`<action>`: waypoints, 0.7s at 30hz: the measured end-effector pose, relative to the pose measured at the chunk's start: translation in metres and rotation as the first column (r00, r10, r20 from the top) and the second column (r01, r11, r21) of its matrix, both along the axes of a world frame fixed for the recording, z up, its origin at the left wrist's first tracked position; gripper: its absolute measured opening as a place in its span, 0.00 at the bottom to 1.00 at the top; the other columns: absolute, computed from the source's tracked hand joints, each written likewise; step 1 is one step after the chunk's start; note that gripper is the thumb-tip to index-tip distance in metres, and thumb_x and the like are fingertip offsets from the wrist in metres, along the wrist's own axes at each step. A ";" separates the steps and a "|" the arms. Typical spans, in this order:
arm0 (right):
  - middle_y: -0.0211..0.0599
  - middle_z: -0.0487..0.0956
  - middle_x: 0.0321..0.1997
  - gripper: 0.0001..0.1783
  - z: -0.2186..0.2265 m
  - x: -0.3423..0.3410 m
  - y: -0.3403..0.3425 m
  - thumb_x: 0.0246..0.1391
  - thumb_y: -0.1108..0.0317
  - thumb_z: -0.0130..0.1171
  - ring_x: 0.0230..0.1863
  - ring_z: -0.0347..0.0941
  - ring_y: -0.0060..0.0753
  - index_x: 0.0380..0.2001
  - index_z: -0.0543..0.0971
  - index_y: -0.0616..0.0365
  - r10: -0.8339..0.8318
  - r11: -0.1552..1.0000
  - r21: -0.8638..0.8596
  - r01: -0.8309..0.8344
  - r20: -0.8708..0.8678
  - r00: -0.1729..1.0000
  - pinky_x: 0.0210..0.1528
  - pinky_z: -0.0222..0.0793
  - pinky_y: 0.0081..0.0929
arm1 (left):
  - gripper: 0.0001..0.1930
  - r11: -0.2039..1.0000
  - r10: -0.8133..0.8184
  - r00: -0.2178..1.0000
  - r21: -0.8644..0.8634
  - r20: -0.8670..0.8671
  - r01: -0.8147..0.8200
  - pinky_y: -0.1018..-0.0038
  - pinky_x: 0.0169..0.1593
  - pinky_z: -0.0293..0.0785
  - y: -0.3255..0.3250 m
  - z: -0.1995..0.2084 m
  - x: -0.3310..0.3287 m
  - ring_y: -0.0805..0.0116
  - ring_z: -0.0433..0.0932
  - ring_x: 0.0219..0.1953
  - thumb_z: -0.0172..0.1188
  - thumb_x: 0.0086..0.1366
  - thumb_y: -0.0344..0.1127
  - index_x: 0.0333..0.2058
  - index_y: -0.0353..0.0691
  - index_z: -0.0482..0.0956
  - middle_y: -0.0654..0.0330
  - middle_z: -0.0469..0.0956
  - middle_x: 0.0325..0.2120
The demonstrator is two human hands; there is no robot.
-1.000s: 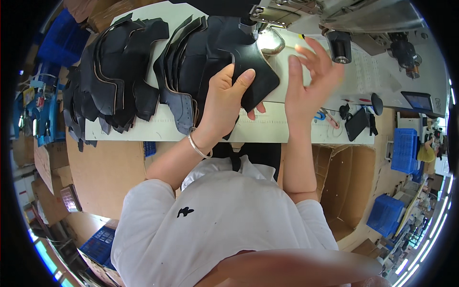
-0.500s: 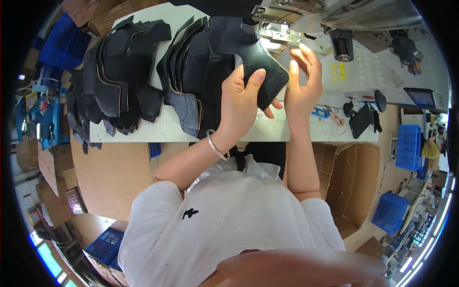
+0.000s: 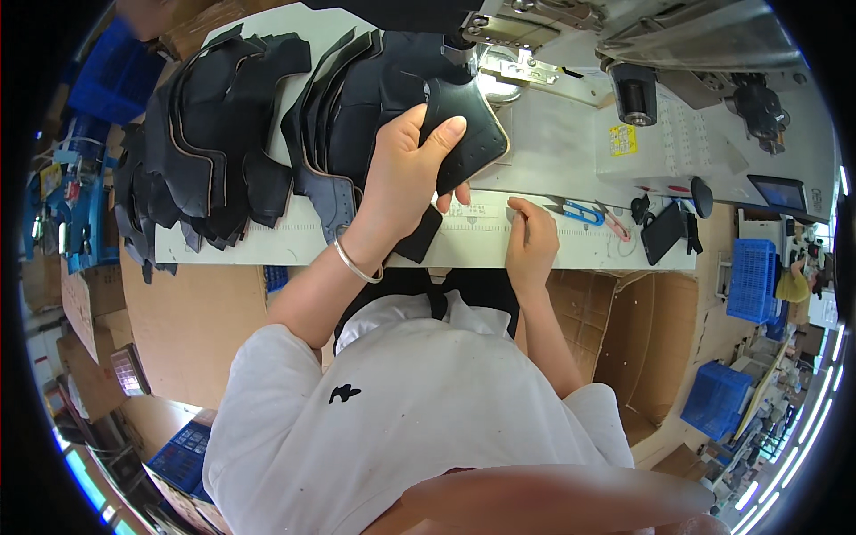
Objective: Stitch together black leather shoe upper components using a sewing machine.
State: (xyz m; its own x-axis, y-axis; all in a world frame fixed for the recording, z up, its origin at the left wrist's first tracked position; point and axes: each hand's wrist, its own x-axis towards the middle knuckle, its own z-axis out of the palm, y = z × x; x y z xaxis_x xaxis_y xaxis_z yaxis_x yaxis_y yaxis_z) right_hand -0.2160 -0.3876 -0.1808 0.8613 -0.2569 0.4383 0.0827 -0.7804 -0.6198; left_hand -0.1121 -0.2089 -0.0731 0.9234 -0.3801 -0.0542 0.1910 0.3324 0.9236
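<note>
Pinched at one edge only, the smooth black leather panel (image 3: 473, 143) at the near side of the grey metal sewing machine (image 3: 704, 40) could twist, or snag the overlapping black leather pieces (image 3: 348, 120) left of the machine. The left hand (image 3: 403, 178) is closed on the panel, thumb on top. The right hand (image 3: 532, 250), in front of the machine, is half curled; whether it grips anything, I cannot tell.
</note>
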 end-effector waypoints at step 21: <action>0.35 0.80 0.34 0.12 -0.010 0.002 0.002 0.46 0.82 0.53 0.34 0.74 0.37 0.34 0.78 0.58 0.036 0.995 -0.099 -0.028 0.082 0.996 0.39 0.64 0.31 | 0.12 0.949 -0.180 0.980 0.276 0.081 0.151 0.83 0.11 0.60 0.023 0.023 0.042 0.77 0.72 0.12 0.54 0.68 0.37 0.38 0.30 0.75 0.60 0.76 0.19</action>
